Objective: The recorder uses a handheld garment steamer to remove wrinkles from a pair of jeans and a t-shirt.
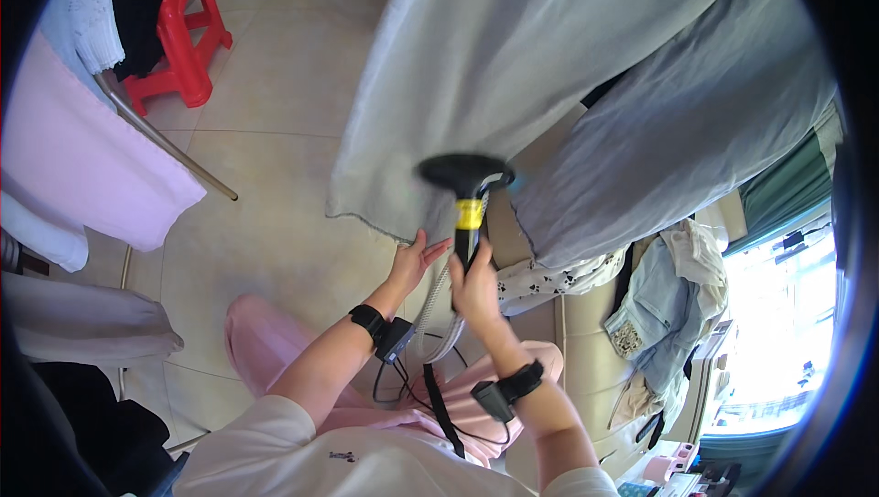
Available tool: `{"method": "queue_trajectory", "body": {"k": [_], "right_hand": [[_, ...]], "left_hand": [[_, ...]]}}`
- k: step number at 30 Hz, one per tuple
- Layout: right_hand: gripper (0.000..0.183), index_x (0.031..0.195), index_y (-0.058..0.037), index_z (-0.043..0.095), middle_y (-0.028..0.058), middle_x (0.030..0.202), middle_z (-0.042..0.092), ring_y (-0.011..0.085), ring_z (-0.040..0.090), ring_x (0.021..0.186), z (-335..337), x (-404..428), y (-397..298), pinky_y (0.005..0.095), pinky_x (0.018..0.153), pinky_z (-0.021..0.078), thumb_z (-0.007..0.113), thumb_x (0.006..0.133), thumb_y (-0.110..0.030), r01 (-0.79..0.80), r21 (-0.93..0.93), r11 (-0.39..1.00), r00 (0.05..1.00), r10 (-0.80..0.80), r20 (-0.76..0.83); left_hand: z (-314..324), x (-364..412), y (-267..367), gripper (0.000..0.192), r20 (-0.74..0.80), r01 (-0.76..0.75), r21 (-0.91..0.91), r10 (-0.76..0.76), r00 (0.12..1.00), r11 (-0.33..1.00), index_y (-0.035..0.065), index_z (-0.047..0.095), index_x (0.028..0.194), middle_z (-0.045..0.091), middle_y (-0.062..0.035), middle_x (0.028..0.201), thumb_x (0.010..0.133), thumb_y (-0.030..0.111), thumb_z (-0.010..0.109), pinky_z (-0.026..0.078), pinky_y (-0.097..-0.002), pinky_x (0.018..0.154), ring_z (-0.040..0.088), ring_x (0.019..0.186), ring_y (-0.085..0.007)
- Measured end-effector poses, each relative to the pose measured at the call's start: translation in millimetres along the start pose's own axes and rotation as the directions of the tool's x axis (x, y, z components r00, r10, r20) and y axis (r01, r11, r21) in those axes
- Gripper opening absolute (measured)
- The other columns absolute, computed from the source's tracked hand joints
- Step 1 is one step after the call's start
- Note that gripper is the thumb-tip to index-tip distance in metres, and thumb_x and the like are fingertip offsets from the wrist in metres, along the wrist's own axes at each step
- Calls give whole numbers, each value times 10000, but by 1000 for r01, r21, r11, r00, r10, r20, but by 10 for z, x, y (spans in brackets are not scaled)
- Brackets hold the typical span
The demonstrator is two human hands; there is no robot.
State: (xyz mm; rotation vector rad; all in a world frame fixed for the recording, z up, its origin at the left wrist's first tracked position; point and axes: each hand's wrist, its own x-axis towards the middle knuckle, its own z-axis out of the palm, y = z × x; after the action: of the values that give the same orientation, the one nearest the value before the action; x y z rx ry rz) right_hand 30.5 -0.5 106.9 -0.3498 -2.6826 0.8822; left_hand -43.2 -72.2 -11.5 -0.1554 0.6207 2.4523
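Note:
My right hand (475,291) is wrapped around the black handle of a garment steamer head (467,174), which has a yellow band below its wide black nozzle. The nozzle is blurred and lies against or just in front of a hanging grey cloth (412,119) near its lower edge. A pale ribbed hose (431,301) hangs in a loop below the handle. At the cloth's frayed hem, my left hand (410,267) has its thumb and fingers apart; whether it touches the fabric is hard to tell.
Another grey cloth (659,133) hangs to the right. Beyond it, clothes (663,304) lie piled on a cream sofa (584,359). At left, a metal rack leg (172,146) reaches the tiled floor beside hanging pink cloth (82,146). A red plastic stool (185,36) stands farther back.

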Motion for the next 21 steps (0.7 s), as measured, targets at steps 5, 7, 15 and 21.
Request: {"method": "queue_trajectory", "body": {"k": [5,7,15,21], "right_hand": [[476,1145,41,252,243,636,536,381,561,565,-906,1012,-541,404,496,442,502,827,-210,94,-27,995,934,-98,-343],[469,1142,48,265,180,585,531,291,561,491,-1210,1278,-794,346,463,440,496,835,-220,153,48,987,900,-119,-419],[513,1182,32,211,296,727,540,453,542,670,-345,414,-80,469,552,435,499,819,-188,-12,59,998,992,19,-127],[518,1157,26,248,297,722,544,471,533,677,72,-248,200,507,577,430,515,803,-243,-95,32,995,992,92,87]], "left_hand": [[119,-256,-17,389,30,25,64,-27,999,998,-92,343,1133,480,-186,1108,904,222,369,457,-341,857,537,981,-309],[36,-254,-19,394,-5,25,58,-25,1000,998,-93,335,1139,473,-188,1117,906,223,365,455,-341,859,534,986,-311],[56,-149,-75,378,92,-13,-35,16,996,999,-106,342,1121,476,-177,1105,913,209,349,452,-332,864,529,997,-300],[-11,-10,18,350,-77,31,43,-28,997,999,-46,384,1132,502,-147,1084,901,217,393,473,-322,817,552,946,-275]]}}
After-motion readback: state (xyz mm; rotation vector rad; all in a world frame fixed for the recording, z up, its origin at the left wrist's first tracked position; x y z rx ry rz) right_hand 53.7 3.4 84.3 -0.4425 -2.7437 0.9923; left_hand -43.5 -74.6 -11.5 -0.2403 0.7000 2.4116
